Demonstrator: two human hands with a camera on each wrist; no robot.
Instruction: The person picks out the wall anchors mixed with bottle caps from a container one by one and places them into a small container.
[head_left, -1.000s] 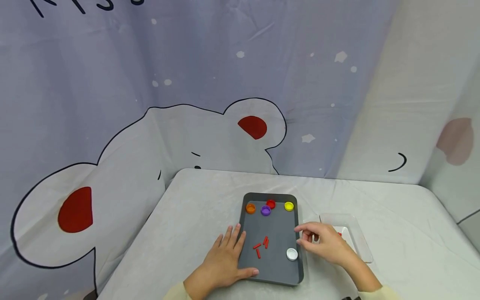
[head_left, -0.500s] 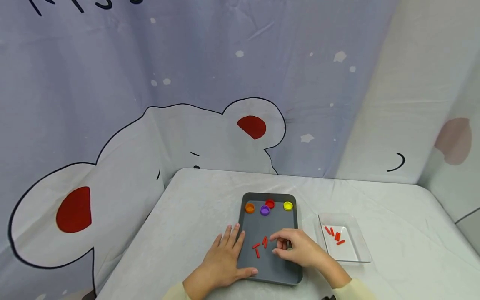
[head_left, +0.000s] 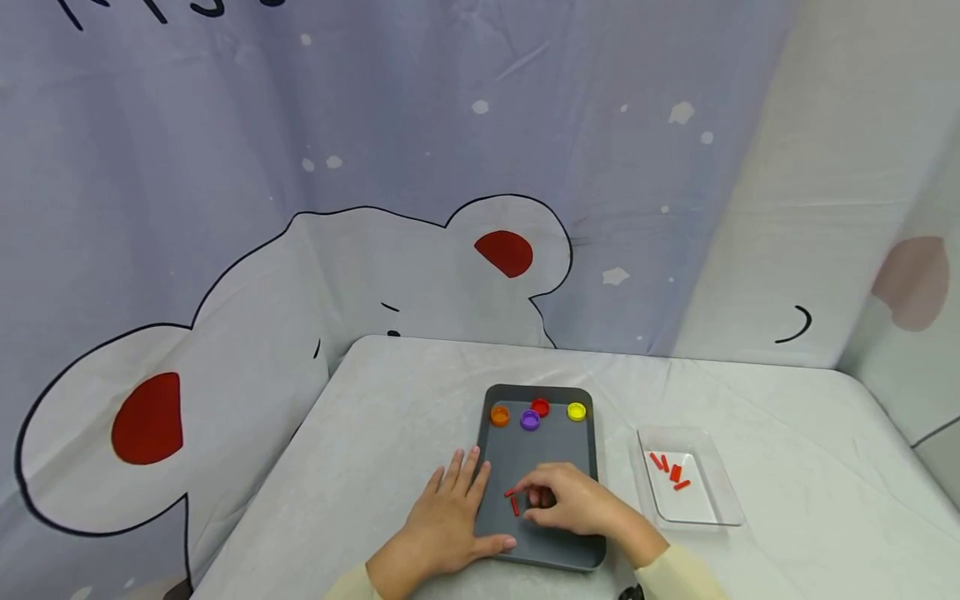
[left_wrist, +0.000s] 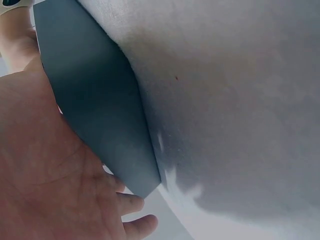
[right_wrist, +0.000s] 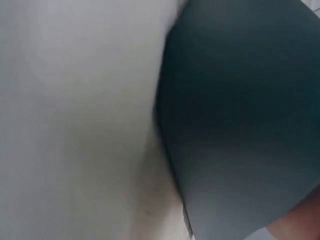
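Two red sticks (head_left: 515, 507): on grey tray (head_left: 517, 454), at your right grip (head_left: 567, 498), curled, hold unclear | Your left grip (head_left: 446, 527): fingers spread, tray edge | Step: apparently picking; next likely needs fine pinch

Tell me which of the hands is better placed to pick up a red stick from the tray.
Probably the right hand: it is over the gray tray, close beside two visible red sticks. The left hand lies spread at the tray's left edge, seemingly steadying it.
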